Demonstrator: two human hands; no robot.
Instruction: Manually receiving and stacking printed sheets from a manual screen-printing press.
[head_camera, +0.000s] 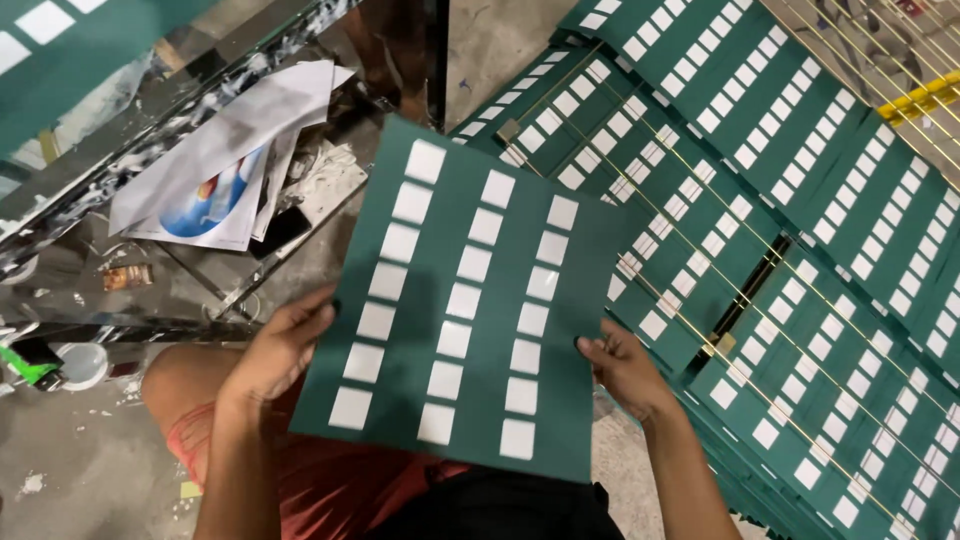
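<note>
I hold a dark green sheet (455, 300) with three columns of white rectangles out in front of me, tilted slightly. My left hand (280, 345) grips its left edge, thumb on top. My right hand (625, 370) pinches its lower right edge. Both hands are closed on the same sheet. To the right, several matching green sheets (790, 230) lie overlapping in rows on a wire rack.
Thin yellow strings (700, 270) run diagonally across the laid-out sheets. A metal frame table (150, 130) at the left carries loose printed papers (225, 150). A white cup (82, 362) sits on the concrete floor at the far left. My knees in red shorts are below.
</note>
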